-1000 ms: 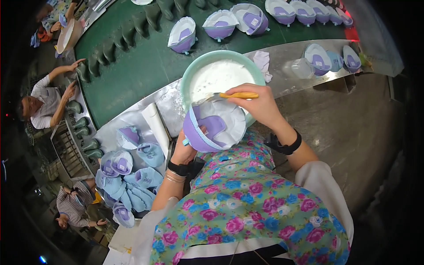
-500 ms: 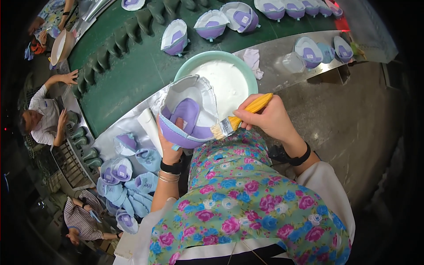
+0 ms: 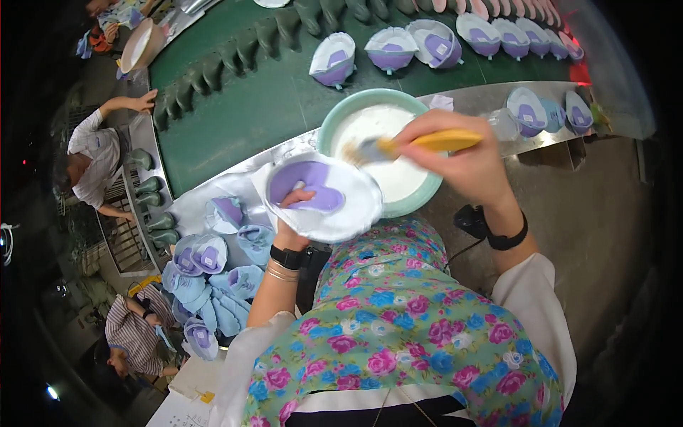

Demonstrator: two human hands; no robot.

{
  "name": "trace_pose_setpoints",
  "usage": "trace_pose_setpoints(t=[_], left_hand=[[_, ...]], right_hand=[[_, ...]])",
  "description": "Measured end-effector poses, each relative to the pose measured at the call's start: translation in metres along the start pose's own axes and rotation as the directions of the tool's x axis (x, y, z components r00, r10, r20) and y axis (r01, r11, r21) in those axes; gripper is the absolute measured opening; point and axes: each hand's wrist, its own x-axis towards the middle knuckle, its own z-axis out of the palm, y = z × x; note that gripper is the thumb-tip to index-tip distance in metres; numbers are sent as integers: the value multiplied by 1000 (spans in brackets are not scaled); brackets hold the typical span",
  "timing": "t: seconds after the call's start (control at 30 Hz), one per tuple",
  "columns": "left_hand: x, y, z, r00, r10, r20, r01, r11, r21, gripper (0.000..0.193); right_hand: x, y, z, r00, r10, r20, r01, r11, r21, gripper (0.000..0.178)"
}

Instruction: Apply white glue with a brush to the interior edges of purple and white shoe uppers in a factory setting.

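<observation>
Okay, far left: heap of loose blue-and-purple uppers (image 3: 203, 285) beside the left forearm; a drip swung that way could spot them. Next, left grip (image 3: 290, 222), closed on the near-left edge of a white-and-purple shoe upper (image 3: 359, 203), thumb inside over the purple part, other fingers mostly hidden underneath. Upper sits tilted, open side up, in front of the green basin (image 3: 329, 135) and overlapping its near-left rim. One-sided hold, so a firm push on the far edge could tip or twist it, maybe into the white liquid (image 3: 405, 178). Thumb looks exposed to a smear too.

Brush (image 3: 376, 150) is blurred, bristles around the upper's far edge and the basin; can't tell if they touch either. Overloaded bristles could drip on the outside, the bench (image 3: 480, 95) or the flowered apron (image 3: 405, 313). Right grip (image 3: 459, 164), shut around the yellow handle; wet fingers could let it slip. Black wristband (image 3: 506, 231) has a boxy gadget and a cord hanging near the basin, which could snag. Right end: clear cup (image 3: 504, 127) close beside finished-looking uppers (image 3: 528, 114); a wide elbow or sleeve might knock those.
</observation>
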Motion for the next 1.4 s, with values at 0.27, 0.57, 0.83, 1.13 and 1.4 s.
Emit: trace_pose_setpoints(t=[0.27, 0.57, 0.83, 1.13, 1.4], left_hand=[[10, -19, 12, 857, -56, 513, -103, 955, 277, 20], [23, 52, 15, 970, -204, 133, 200, 979, 43, 22], [263, 82, -43, 843, 529, 96, -537, 838, 97, 42], [230, 68, -72, 987, 100, -128, -72, 976, 206, 61], [59, 77, -261, 236, 908, -347, 333, 260, 906, 59]], right_hand=[[45, 21, 53, 953, -60, 296, 33, 995, 93, 10], [-13, 53, -7, 822, 563, -81, -534, 813, 234, 16], [-30, 67, -2, 731, 627, -271, -572, 778, 258, 11], [-10, 71, 30, 700, 678, -224, -649, 735, 195, 14], [65, 65, 96, 819, 573, 38, -574, 819, 15, 24]])
